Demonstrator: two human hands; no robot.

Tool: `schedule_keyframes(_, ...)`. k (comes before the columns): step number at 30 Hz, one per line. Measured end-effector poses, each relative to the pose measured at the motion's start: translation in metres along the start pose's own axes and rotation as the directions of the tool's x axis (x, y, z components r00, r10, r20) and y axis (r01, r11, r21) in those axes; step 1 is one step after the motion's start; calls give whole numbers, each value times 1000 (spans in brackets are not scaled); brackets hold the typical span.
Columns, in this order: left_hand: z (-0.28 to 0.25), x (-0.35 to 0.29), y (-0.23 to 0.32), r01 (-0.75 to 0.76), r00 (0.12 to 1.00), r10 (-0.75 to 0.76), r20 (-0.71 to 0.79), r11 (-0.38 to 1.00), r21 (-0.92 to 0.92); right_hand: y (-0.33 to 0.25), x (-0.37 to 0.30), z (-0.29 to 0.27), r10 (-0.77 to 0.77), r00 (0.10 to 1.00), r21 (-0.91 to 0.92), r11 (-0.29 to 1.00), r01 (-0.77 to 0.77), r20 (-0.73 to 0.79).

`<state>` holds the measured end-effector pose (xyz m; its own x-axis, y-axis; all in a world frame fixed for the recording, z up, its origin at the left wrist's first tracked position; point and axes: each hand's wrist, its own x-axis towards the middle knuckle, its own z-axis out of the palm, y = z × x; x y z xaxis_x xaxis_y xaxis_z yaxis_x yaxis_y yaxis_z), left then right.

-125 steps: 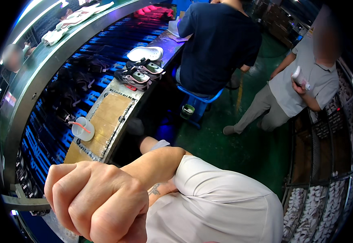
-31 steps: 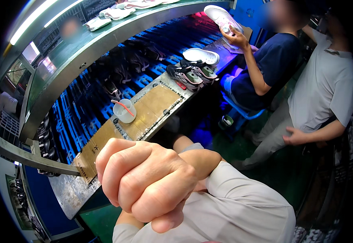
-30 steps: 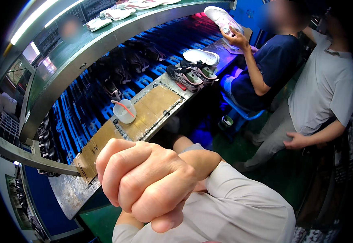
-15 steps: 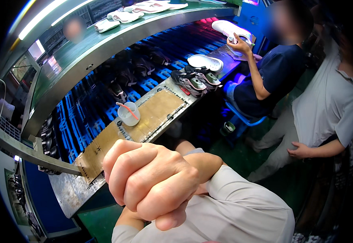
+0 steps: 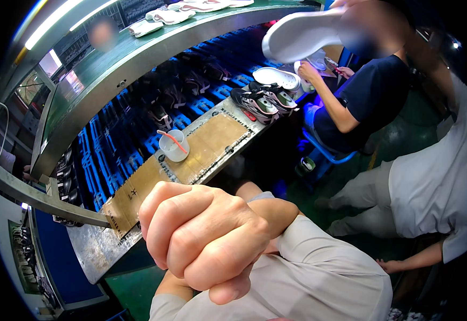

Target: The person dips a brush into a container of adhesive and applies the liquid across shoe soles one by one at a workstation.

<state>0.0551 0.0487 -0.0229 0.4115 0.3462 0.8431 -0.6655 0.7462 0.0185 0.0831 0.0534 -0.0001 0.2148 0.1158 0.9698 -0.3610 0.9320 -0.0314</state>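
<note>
— Looking at my right hand (image 5: 206, 241); it is curled up tight in a fist, close under the camera; I see nothing inside it.

— And your left hand?

— Hidden; only a grey sleeve (image 5: 169, 310) shows under the fist, so I cannot tell.

— What is near the fist?

— Just past it is a metal bench (image 5: 97, 249) with a brown cardboard sheet (image 5: 212, 142) lying flat on it; a clear cup (image 5: 173, 147) stands on the cardboard with a pink stick (image 5: 172, 140) leaning in it; my fist touches none of them.

— Further out?

— Dark sneakers (image 5: 263, 101) and a white sole (image 5: 277, 78) sit at the far end of the bench; a blue belt (image 5: 110, 155) runs behind it; a seated person in a dark blue shirt (image 5: 362, 96) is there, and a white shoe (image 5: 303, 35) is held up high; a person in grey (image 5: 437, 182) stands to my right.
</note>
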Motion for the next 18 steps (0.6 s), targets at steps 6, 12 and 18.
schedule_keyframes(6, -25, -36, -7, 270, 962, -213, -171, 840, 470, 2, -1, 4, 3, 1000, 8, 1000, -3, -10)
schedule_keyframes(12, -59, -72, -12, 538, 811, -443, -383, 306, 786, 4, 1, -2, -1, 1000, -11, 1000, 1, 0)
schedule_keyframes(18, -50, -98, 27, 529, 719, -508, -474, -42, 848, 9, -9, 0, -4, 1000, 11, 1000, 4, 1)
